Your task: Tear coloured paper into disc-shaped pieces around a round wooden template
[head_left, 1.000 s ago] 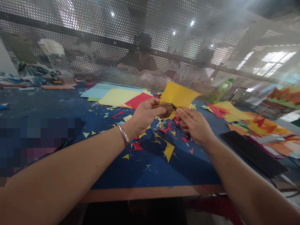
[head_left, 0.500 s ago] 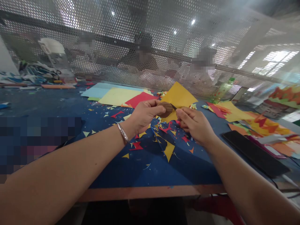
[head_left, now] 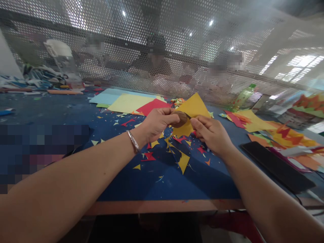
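In our left hand (head_left: 162, 123) we grip a brown rounded piece (head_left: 181, 119), thumb and fingers closed on it, with a yellow sheet (head_left: 196, 104) against it, both raised above the blue tabletop (head_left: 141, 184). Our right hand (head_left: 211, 133) is closed around a slim dark tool (head_left: 188, 116), mostly hidden by our fingers, its visible end at the right edge of the brown piece; we cannot tell what kind it is. We wear a silver bracelet (head_left: 133, 141) on the left wrist. Below our hands lie small scraps, among them a yellow scrap (head_left: 184, 162) and a red scrap (head_left: 149, 156). Beyond the left hand, a red sheet (head_left: 154, 105) and a pale yellow sheet (head_left: 126, 103) overlap, with light blue sheets (head_left: 105, 96) partly beneath. Farther left, we see a clear bottle (head_left: 69, 69) with a white lid (head_left: 59, 48), upright beside heaped blue and white pieces (head_left: 37, 79); its contents are too blurred to make out. On the right, a green-capped bottle (head_left: 241, 98) leans in our tilted view, and we cannot tell what it contains. Nearer us lies a black phone (head_left: 277, 165), and beyond it a patterned box-like thing (head_left: 295, 118) has orange and green paper along its top; its inside is out of sight.
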### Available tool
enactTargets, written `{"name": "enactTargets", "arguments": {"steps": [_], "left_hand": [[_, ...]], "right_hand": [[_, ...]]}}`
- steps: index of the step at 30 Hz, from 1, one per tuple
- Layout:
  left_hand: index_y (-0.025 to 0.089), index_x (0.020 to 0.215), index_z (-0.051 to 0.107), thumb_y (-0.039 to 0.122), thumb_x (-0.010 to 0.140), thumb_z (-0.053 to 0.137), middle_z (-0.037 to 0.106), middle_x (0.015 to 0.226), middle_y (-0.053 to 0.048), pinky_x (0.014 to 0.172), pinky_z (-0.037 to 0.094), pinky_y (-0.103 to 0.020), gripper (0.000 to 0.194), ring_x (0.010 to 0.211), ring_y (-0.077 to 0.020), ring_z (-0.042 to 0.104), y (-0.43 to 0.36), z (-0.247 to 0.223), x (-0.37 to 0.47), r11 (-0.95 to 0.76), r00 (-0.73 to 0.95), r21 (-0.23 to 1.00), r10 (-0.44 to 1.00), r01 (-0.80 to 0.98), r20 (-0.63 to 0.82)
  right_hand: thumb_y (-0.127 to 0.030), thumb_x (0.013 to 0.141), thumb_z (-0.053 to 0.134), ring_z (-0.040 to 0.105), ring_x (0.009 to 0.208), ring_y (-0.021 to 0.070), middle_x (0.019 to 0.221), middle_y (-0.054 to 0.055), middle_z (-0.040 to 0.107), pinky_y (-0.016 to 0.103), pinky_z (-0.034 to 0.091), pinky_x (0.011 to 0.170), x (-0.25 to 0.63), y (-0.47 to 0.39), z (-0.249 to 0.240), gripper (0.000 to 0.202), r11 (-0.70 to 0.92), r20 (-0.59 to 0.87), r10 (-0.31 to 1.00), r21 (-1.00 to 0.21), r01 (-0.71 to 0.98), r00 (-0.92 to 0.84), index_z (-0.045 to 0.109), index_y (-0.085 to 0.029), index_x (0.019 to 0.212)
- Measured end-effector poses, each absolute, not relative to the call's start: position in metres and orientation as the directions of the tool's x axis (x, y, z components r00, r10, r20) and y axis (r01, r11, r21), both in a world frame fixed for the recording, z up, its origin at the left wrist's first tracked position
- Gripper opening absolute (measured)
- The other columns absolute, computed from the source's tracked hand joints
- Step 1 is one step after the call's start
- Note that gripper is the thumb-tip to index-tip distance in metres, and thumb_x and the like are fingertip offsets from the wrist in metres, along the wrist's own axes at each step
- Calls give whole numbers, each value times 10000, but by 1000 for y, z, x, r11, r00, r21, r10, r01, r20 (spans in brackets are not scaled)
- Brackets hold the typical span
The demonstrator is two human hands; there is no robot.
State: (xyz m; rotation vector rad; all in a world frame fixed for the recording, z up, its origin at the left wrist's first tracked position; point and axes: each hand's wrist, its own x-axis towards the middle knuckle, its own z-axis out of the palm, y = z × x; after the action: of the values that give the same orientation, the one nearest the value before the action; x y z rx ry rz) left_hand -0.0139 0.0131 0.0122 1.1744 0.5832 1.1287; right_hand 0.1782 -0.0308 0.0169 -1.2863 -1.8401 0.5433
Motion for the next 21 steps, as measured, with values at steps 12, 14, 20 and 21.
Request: {"name": "enactTargets", "arguments": {"steps": [12,14,20,21], "left_hand": [[112,718,706,84,647,670,696,716,-26,806,465,-299,85,700,-107,605,15,16,-19,-28,450,942,874,-335,186],[111,728,714,88,641,680,706,735,-38,782,464,-289,96,707,-108,606,15,17,-20,-29,469,948,864,-316,183],[117,723,725,86,624,682,691,690,-20,771,466,-292,112,658,-96,578,15,17,-22,-61,479,953,854,-296,203],[119,722,724,87,623,679,693,692,-21,775,467,-297,113,662,-99,581,15,17,-22,-69,485,956,850,-284,206]], "right_hand": [[-622,935,472,301,490,86,558,-53,330,248,238,462,178,-32,20,486,432,395,894,-630,645,-213,425,-212,677],[-620,938,466,304,492,89,553,-51,338,250,243,469,177,-33,21,489,432,396,893,-617,658,-214,415,-213,671],[-622,937,463,349,502,98,549,-45,374,263,264,496,176,-33,21,484,432,402,890,-592,680,-215,435,-212,682],[-625,937,461,356,502,99,549,-45,374,265,265,498,176,-33,21,487,433,401,890,-589,682,-218,434,-212,680]]}}
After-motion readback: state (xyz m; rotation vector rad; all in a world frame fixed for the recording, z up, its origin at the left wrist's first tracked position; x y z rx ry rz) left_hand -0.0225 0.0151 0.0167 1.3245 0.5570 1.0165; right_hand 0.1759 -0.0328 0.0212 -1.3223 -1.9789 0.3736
